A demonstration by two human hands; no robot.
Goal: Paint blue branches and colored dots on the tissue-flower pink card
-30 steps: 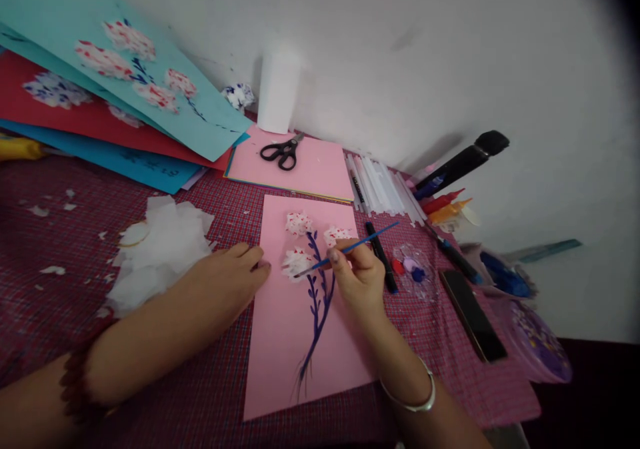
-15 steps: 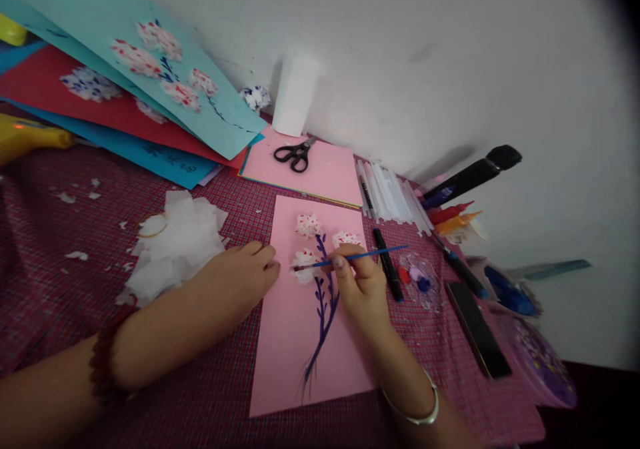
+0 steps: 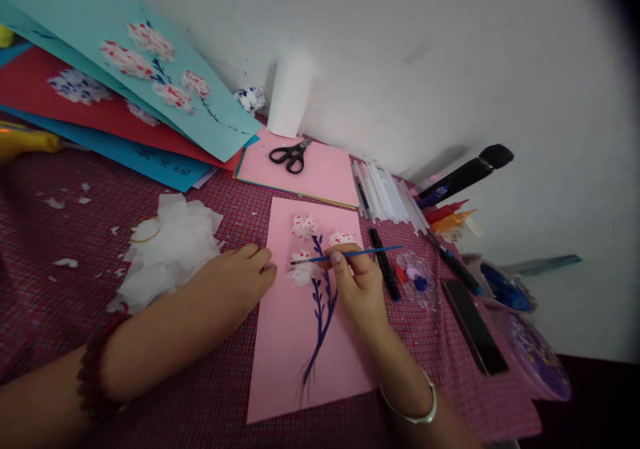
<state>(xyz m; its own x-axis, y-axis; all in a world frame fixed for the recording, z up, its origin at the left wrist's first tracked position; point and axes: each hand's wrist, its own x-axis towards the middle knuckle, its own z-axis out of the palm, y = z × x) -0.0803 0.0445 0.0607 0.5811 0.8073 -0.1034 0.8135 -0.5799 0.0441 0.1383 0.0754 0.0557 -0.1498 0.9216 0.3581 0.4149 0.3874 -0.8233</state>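
Note:
A pink sheet [image 3: 290, 349] lies in front of me on the red checked cloth, with a dark blue painted stem and three white tissue blossoms [image 3: 305, 226] dotted red. My right hand [image 3: 357, 285] pinches a thin blue paintbrush [image 3: 350, 255], its tip over the lower left blossom. My left hand [image 3: 235, 282] rests on the cloth with curled fingers, its fingertips on the sheet's left edge, holding nothing.
A heap of white tissue pieces [image 3: 167, 249] lies left of my left hand. Black scissors [image 3: 289, 155] sit on a pink paper stack behind. Finished sheets [image 3: 150, 75] lean at back left. A black marker [image 3: 385, 272], paint palette [image 3: 415, 277], phone [image 3: 473, 325] and paint tubes [image 3: 447, 217] are at the right.
The brush tip has shifted slightly over the lower left blossom and now lies more level. My left hand has stayed on the sheet's edge. The view shifted a little.

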